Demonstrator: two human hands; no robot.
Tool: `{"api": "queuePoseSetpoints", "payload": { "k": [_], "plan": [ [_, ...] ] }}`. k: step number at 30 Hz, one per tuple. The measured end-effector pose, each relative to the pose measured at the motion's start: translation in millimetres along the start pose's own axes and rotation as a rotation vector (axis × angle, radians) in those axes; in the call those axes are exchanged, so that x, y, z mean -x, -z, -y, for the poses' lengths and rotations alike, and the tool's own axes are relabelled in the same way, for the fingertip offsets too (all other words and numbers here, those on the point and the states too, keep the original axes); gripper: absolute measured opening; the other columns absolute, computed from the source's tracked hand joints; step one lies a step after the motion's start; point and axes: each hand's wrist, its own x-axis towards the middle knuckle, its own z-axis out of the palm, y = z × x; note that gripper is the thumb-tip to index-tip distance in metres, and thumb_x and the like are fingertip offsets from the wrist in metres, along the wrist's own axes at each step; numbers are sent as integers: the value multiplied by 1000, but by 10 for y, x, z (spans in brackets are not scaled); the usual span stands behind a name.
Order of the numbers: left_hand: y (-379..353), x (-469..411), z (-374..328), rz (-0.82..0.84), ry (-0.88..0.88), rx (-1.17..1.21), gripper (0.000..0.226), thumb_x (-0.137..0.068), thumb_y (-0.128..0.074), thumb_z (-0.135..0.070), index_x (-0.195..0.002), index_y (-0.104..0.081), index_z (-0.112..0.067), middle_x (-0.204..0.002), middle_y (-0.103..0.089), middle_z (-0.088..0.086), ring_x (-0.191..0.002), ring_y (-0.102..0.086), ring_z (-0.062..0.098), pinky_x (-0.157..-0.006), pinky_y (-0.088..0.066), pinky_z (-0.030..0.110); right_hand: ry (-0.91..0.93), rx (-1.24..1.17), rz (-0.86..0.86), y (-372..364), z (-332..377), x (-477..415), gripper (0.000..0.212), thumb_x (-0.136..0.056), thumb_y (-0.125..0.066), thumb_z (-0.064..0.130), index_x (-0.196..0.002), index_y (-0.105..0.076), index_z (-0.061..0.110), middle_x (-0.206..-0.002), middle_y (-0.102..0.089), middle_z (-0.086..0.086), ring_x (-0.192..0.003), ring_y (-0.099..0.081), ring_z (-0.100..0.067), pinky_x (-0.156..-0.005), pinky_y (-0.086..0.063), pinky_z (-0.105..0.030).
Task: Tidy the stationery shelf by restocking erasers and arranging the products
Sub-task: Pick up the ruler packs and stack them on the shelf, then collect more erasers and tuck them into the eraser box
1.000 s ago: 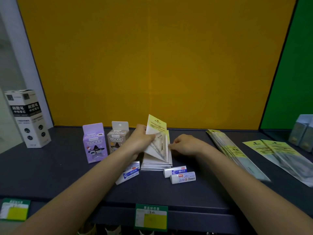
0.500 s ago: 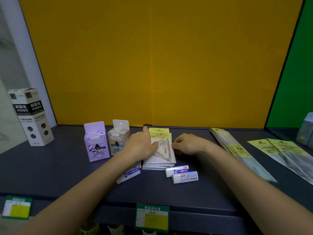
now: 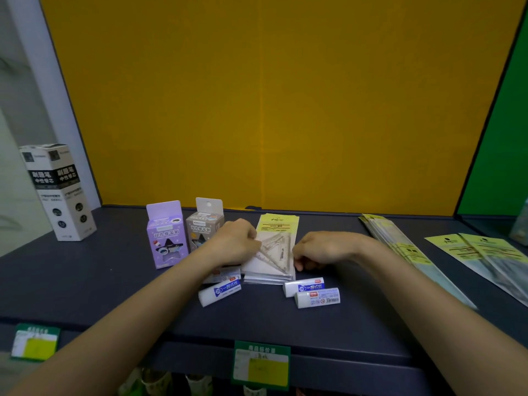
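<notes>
Both hands down on the stack of set-square packs (image 3: 275, 252), centre of frame, lying flat on the dark shelf (image 3: 85, 275). My left hand (image 3: 235, 242) rests on the stack's left edge, fingers curled. My right hand (image 3: 321, 248) sits at the right edge, fingers curled under; can't tell if it's pinching anything. Three erasers in front: one (image 3: 219, 292) lower left of the stack, two (image 3: 311, 292) lower right, side by side. Purple box (image 3: 166, 234) and grey box (image 3: 204, 225) upright left of my left hand.
</notes>
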Motion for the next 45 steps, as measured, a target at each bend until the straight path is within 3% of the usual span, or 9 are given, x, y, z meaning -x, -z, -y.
{"api": "queuePoseSetpoints", "payload": {
  "k": [3, 6, 10, 14, 17, 21, 25, 30, 45],
  "plan": [
    [20, 6, 22, 3, 12, 34, 27, -89, -47, -18, -97, -68, -4, -104, -69, 15, -99, -61, 29, -76, -45, 35, -49, -39, -72, 15, -48, -30, 33, -94, -34, 19, -72, -58, 13, -67, -52, -2, -57, -46, -13, -54, -37, -22],
    [15, 21, 27, -16, 19, 85, 26, -89, -47, -15, -101, -67, -4, -109, -68, 17, -104, -60, 30, -84, -47, 38, -69, -334, -178, -10, -109, -79, 21, -96, -39, 19, -94, -55, 6, -75, -58, -5, -54, -56, -14, -49, -47, -21],
    [1, 42, 2, -45, 13, 128, 27, -88, -53, -13, -110, -62, -1, -116, -66, 15, -110, -58, 26, -94, -45, 38, -43, -516, -130, -47, -88, -107, 19, -97, -38, 9, -109, -53, 6, -81, -61, -5, -59, -61, -12, -50, -54, -17],
    [21, 111, -38, -51, -32, 96, 33, -90, -51, -16, -120, -55, -4, -125, -61, 11, -115, -55, 22, -96, -42, 30, -49, -363, -160, -21, -22, -35, 26, -97, -39, 14, -118, -53, 5, -91, -62, -5, -68, -62, -15, -62, -55, -23],
    [82, 290, -24, -118, -139, 3, 36, -92, -47, -18, -127, -48, -10, -131, -56, 9, -118, -52, 22, -99, -42, 32, -46, 110, -329, 30, -69, 173, 33, -96, -41, 25, -122, -54, 11, -120, -61, -11, -105, -60, -27, -91, -48, -37],
    [149, 659, 170, -180, -228, -129, 39, -93, -45, -23, -132, -41, -17, -133, -53, 3, -118, -50, 18, -99, -42, 35, 134, 153, -352, -53, -160, 637, 26, -91, -49, 34, -115, -56, 25, -117, -61, 4, -108, -56, -16, -93, -44, -31],
    [82, 872, 354, -79, -237, -287, 55, -93, -43, -37, -142, -24, -21, -147, -36, -3, -132, -35, 12, -107, -28, 24, 285, 267, -199, -251, -307, 859, 54, -88, -52, 45, -137, -34, 31, -132, -43, 18, -121, -42, 1, -103, -33, -18],
    [-3, 841, 429, -78, -267, -471, 57, -94, -34, -43, -144, -19, -19, -144, -33, -1, -129, -29, 13, -104, -23, 23, 384, 286, -290, -408, -338, 794, 42, -89, -51, 45, -128, -39, 38, -120, -46, 21, -112, -41, 5, -97, -33, -18],
    [129, 713, 460, 161, -294, -287, 28, -85, -55, -34, -106, -46, -18, -104, -46, 0, -86, -46, 11, -77, -37, 24, 276, 698, -172, -338, -54, 787, 29, -88, -43, 37, -108, -41, 17, -111, -47, -3, -102, -46, -20, -84, -37, -31]
  ]
}}
